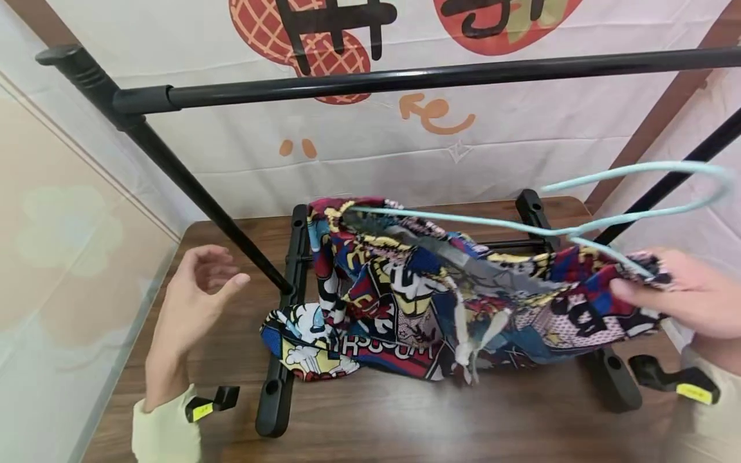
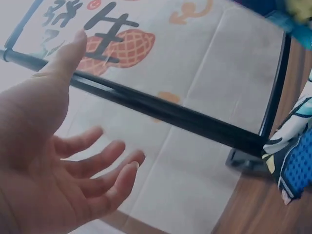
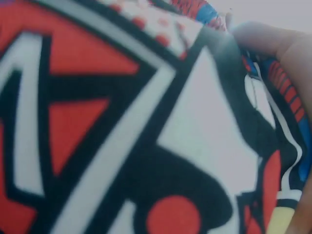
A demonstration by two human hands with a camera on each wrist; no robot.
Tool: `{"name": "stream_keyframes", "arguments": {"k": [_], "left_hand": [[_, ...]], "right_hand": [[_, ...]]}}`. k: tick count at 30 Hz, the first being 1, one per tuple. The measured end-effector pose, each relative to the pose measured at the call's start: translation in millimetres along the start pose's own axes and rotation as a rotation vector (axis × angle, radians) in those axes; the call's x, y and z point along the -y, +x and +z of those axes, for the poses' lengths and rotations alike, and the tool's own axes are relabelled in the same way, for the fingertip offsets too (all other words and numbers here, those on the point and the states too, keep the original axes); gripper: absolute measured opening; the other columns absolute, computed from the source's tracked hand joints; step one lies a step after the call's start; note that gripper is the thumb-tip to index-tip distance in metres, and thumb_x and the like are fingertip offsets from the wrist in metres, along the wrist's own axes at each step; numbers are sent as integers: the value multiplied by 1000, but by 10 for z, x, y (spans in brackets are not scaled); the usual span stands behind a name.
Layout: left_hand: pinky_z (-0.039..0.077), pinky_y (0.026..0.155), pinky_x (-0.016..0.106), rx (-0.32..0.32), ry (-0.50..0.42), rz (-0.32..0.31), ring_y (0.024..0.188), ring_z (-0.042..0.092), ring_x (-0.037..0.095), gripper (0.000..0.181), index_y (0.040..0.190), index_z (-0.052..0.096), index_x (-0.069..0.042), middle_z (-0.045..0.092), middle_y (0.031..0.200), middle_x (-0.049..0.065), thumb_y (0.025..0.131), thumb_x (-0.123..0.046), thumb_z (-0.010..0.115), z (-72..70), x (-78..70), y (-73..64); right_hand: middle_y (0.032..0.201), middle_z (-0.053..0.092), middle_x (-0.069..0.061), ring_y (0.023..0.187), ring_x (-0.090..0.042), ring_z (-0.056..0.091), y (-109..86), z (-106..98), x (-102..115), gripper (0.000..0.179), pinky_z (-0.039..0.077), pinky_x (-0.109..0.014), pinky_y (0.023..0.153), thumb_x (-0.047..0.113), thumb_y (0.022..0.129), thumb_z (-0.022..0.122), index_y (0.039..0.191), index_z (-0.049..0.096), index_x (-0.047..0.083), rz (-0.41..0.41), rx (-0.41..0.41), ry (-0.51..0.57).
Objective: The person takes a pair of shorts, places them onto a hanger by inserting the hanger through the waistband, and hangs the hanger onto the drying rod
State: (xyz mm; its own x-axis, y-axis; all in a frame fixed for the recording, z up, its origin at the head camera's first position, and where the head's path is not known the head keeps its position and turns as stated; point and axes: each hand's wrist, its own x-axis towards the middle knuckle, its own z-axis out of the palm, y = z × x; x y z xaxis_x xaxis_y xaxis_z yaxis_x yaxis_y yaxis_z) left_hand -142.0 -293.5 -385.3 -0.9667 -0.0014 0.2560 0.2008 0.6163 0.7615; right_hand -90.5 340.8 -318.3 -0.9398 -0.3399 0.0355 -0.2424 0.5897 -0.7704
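Note:
A comic-print garment (image 1: pixel 393 328) in red, blue, yellow and white hangs bunched over the middle of the floor, with pale tie strings (image 1: pixel 463 334) dangling at its front. Pale blue and thin, a hanger (image 1: pixel 492 222) has its arms at the garment's opening, its curved hook sticking out to the right. My right hand (image 1: pixel 695 296) pinches the garment's right end by the hanger's arm, thumb in front. The print fills the right wrist view. At the left, my left hand (image 1: pixel 193 296) holds nothing, its fingers loosely bent and thumb apart, beside the rack's post.
A black garment rack stands around the work, its top rail (image 1: pixel 405 80) crossing above the garment. Its left post (image 1: pixel 197 193) slants down to a foot (image 1: pixel 274 399) on the wood-look surface (image 1: pixel 434 424). A printed white cloth (image 1: pixel 220 148) hangs behind.

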Motion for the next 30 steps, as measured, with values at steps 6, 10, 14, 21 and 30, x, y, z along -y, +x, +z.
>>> {"name": "stream_keyframes", "arguments": {"k": [6,10,14,21,30], "left_hand": [[52,96,10,-81,-227,59,114,67,2,53,144,52,-12,65,127,-9,97,-13,76,205,-126,269],[55,89,14,-102,-402,63,103,75,6,35,132,63,-13,76,113,-8,99,-16,74,352,-199,452],[59,83,20,-91,-547,30,85,77,10,20,115,68,-8,77,92,-5,103,-24,69,478,-235,547],[35,56,25,-181,-751,-59,55,39,13,37,82,56,-7,49,65,-2,105,-35,64,594,-274,581],[25,59,32,-283,-857,-110,56,33,14,35,77,54,-8,46,63,-2,106,-26,65,575,-153,308]], "right_hand": [[89,72,10,79,-9,63,29,341,38,24,46,-23,66,7,110,49,105,69,19,70,138,50],[94,76,4,85,-13,69,67,496,91,28,53,-24,72,4,111,44,111,70,13,19,154,180],[89,69,5,84,-14,66,105,592,181,26,50,-25,69,12,113,43,111,68,10,62,131,193],[105,78,8,90,-10,74,97,565,256,32,60,-25,74,19,116,38,124,69,20,122,39,235],[97,81,13,77,-9,79,-65,358,306,34,62,-26,60,19,115,40,122,70,35,165,-231,439]]}}
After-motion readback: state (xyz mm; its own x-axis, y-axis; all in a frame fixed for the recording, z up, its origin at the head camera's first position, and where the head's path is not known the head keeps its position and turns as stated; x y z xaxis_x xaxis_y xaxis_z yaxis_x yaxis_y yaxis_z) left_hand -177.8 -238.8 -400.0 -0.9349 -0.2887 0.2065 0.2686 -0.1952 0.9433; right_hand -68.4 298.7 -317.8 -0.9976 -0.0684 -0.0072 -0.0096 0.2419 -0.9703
